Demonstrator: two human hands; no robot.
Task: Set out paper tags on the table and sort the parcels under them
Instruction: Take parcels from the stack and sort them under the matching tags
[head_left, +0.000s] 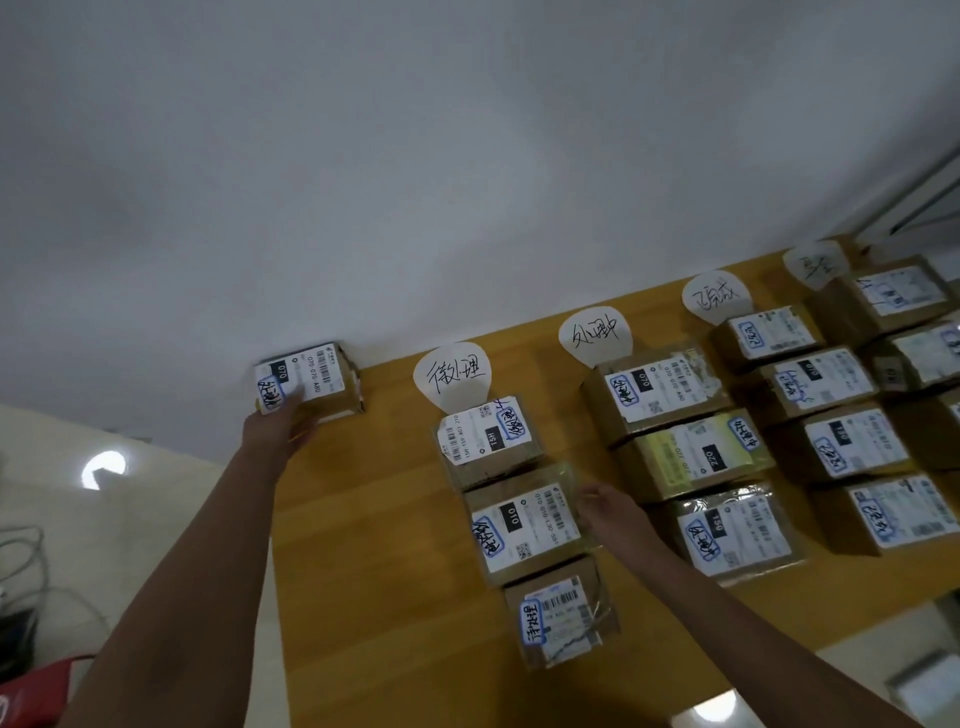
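My left hand (278, 423) grips a small cardboard parcel (311, 382) with a white label at the far left corner of the wooden table (363, 519), against the wall. My right hand (605, 506) touches the right edge of the middle parcel (524, 525) in a column of three under the first paper tag (452, 376). Further right stand more handwritten tags, the second (595, 335), the third (717, 297) and a fourth (815, 264), each with a column of labelled parcels below it.
A white wall (415, 156) runs behind the table. Left of the table is pale floor with grey cables (26, 561) and a red object (31, 691). A window frame (914, 208) shows at the far right.
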